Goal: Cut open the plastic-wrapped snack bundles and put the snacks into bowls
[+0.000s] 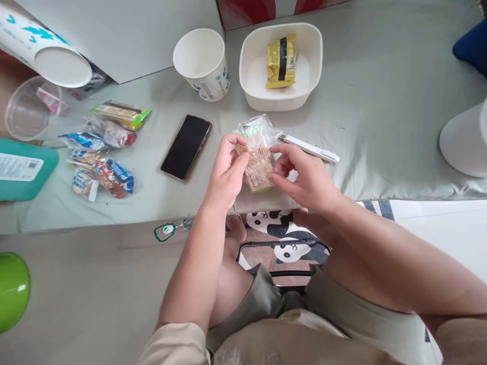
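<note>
A clear-wrapped cracker packet [259, 165] is between my hands, just above the front part of the covered table. My left hand [228, 172] pinches its left side between thumb and fingers. At its right edge, the curled fingers and thumb of my right hand [299, 172] grip the wrapper. Crinkled clear film stands up at the packet's far end. A white utility knife [312, 148] lies just beyond my right hand. Farther back, a white rectangular bowl [249, 94] contains a yellow packet [281, 61] with a black band.
A black phone [186, 147] and a paper cup [207, 76] stand left of the bowl. Several wrapped snacks [114, 175] lie at the left, near a clear plastic cup [28, 109] and a teal container [41, 165]. A white cylinder [466, 139] sits at the right edge.
</note>
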